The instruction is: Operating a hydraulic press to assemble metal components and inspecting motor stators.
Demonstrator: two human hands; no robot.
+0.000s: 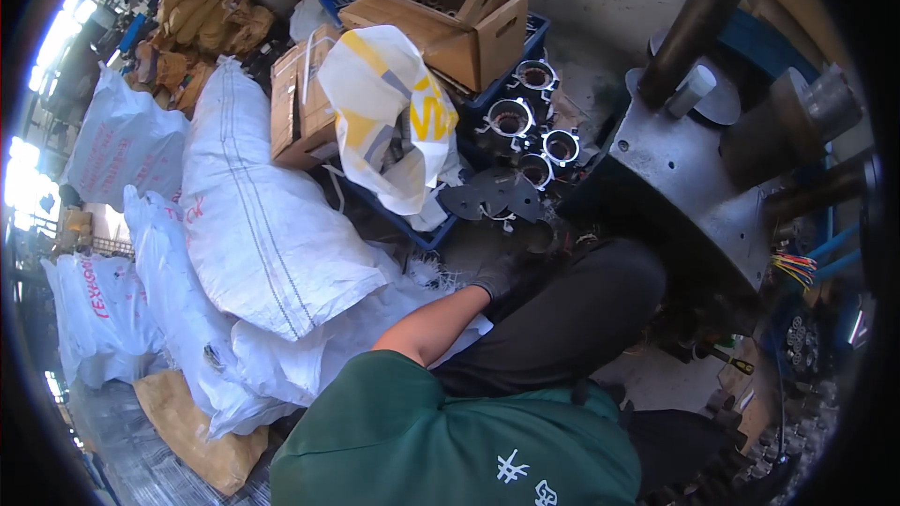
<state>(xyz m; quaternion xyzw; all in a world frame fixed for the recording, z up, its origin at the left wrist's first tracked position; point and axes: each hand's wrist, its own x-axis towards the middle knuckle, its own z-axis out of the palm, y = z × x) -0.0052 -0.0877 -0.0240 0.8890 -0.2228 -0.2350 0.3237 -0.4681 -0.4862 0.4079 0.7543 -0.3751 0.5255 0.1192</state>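
Observation:
My left forearm reaches forward beside my dark-trousered knee, and my left hand [499, 279] wears a dark glove. Its fingers are lost in shadow next to the knee, so what they touch does not show. Just beyond it lies a dark flat plate with holes [487, 195]. Several ring-shaped metal motor housings, one of them a silver ring [509, 134] with copper-coloured windings inside, stand past that plate. Close to the gloved hand are some thin white strips [427, 274]. My right hand is out of sight.
Large white woven sacks [253, 197] crowd the left side. Ahead are a cardboard box [298, 108], a white-and-yellow bag [375, 122] and a blue crate [433, 238]. A heavy metal machine [689, 164] with thick posts stands at the right, near coloured wires [795, 268].

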